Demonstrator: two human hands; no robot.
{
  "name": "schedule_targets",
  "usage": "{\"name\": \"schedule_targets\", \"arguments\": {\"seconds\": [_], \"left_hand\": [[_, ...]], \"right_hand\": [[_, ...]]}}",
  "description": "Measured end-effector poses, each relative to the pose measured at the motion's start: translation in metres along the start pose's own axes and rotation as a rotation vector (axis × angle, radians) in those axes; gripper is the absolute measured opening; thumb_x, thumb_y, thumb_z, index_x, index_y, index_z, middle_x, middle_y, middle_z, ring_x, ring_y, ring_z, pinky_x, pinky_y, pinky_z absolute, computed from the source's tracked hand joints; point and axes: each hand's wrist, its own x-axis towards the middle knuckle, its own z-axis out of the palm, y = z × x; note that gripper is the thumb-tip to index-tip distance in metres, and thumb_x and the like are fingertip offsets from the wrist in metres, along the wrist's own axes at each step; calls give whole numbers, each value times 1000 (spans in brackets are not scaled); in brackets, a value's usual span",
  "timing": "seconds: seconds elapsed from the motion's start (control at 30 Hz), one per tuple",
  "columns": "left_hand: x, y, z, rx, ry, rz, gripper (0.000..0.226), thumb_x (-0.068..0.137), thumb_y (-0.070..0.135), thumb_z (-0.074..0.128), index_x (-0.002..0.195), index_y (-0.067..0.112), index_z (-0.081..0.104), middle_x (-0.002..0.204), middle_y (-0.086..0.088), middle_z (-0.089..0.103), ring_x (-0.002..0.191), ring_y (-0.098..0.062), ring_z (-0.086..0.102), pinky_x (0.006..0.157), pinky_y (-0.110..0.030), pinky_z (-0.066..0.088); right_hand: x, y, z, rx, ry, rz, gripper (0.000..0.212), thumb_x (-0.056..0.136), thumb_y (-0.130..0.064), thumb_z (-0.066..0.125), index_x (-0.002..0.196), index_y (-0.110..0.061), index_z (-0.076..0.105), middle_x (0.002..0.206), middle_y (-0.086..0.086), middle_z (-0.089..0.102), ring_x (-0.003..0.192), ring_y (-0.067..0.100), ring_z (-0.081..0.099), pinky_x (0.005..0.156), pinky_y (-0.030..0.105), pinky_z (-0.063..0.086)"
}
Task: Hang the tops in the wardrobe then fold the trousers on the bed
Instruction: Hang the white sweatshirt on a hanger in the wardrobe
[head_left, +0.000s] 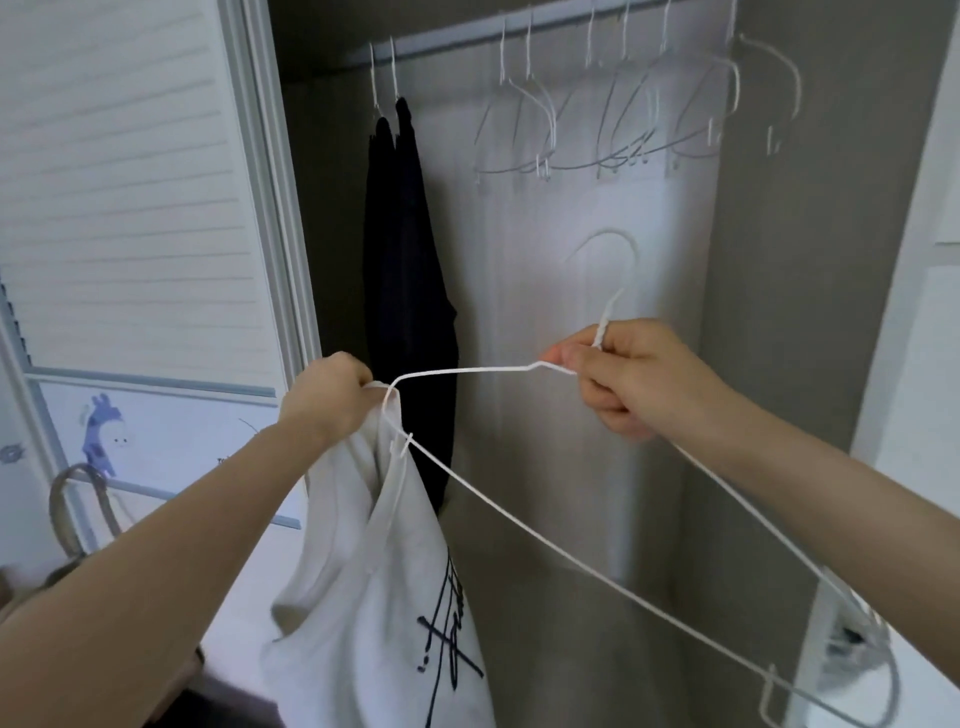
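Note:
I stand before the open wardrobe. My right hand grips a white wire hanger at the neck, just below its hook. The hanger's left end pokes into a white top with a black scribbled print, which hangs limp below my left hand. That hand bunches the top's fabric at the hanger's left end. The hanger's other end reaches down to the lower right. On the wardrobe rail two dark garments hang at the left.
Several bare white hangers hang along the rail to the right of the dark garments. A white louvred wardrobe door stands open at the left, with a cartoon sticker below. A bag handle shows at the lower left.

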Motion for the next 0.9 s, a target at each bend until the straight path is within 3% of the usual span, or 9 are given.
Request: {"name": "schedule_targets", "arguments": {"seconds": [0.1, 0.27, 0.4, 0.53, 0.67, 0.77, 0.83, 0.9], "left_hand": [[-6, 11, 3, 42, -43, 16, 39, 92, 36, 65, 57, 23, 53, 58, -2, 56, 55, -17, 54, 48, -25, 33], [-11, 16, 6, 49, -44, 35, 30, 94, 33, 61, 69, 18, 66, 62, -1, 58, 60, -18, 56, 51, -25, 36], [-15, 21, 9, 15, -43, 45, 42, 92, 38, 64, 54, 22, 53, 53, 2, 52, 54, -16, 53, 51, -25, 33], [-19, 37, 11, -12, -97, 67, 37, 90, 39, 66, 59, 20, 61, 55, 1, 56, 55, -16, 58, 54, -23, 38], [-27, 61, 15, -92, -81, 98, 43, 90, 34, 67, 55, 10, 59, 48, -2, 49, 44, -14, 47, 52, -27, 42], [-34, 81, 23, -149, -31, 112, 45, 90, 31, 67, 54, 7, 56, 47, -4, 44, 40, -12, 42, 48, -25, 39], [-38, 91, 26, -183, -18, 101, 44, 91, 29, 66, 53, 10, 53, 46, -2, 43, 35, -6, 39, 44, -20, 34], [-41, 101, 18, -238, -35, 110, 40, 90, 29, 67, 56, 10, 57, 49, -4, 48, 36, -5, 43, 41, -15, 33]], "right_hand": [[-5, -6, -2, -7, -33, 41, 17, 98, -10, 50, 93, -3, 65, 39, -6, 30, 30, 8, 21, 36, 9, 20], [-4, 1, -3, -16, -51, 60, 19, 98, -9, 48, 93, -2, 65, 39, -7, 31, 30, 9, 21, 38, 11, 19], [-1, 15, 1, -73, -88, 106, 19, 98, -10, 47, 92, -4, 64, 39, -8, 33, 32, 9, 23, 39, 15, 19], [4, 36, 17, 6, -11, 117, 19, 96, -13, 49, 90, -2, 63, 38, -9, 34, 31, 9, 26, 38, 15, 20], [2, 56, 39, -255, -36, 26, 22, 94, -20, 54, 75, -16, 63, 39, -8, 45, 32, 7, 36, 40, 19, 29], [4, 64, 43, -344, -20, -83, 24, 94, -19, 53, 80, -2, 62, 49, 0, 45, 43, 17, 40, 47, 32, 37], [2, 64, 38, -353, 43, -211, 20, 94, -23, 54, 83, -11, 65, 50, -3, 49, 45, 14, 44, 49, 30, 39], [-2, 61, 30, -312, 115, -336, 17, 92, -28, 54, 84, -18, 65, 53, -12, 54, 47, 7, 48, 51, 20, 37]]}}
